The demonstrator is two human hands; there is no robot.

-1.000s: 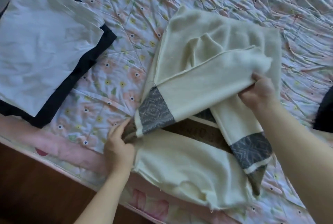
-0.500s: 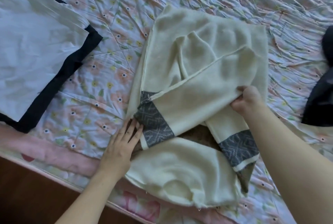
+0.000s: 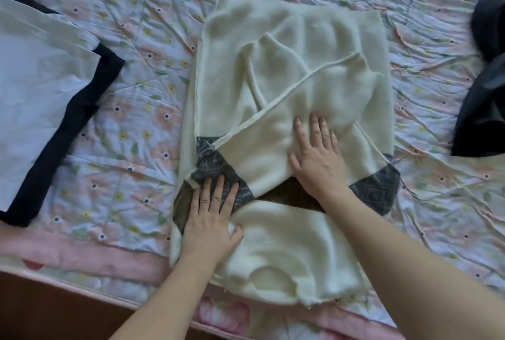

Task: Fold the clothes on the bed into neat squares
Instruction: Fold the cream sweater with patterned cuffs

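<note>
On the bed (image 3: 136, 148), one cream sweater (image 3: 287, 66) lay under both flat, open hands: left hand (image 3: 210, 225) on a grey cuff (image 3: 218, 173), right hand (image 3: 317, 159) on the crossed sleeve (image 3: 300, 104); two folded garments (image 3: 41, 93) lay left.

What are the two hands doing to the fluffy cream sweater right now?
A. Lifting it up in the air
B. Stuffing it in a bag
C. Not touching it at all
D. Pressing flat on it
D: the left hand and right hand both lie with straight, spread fingers on the cream sweater, which lies flat on the bed.
</note>
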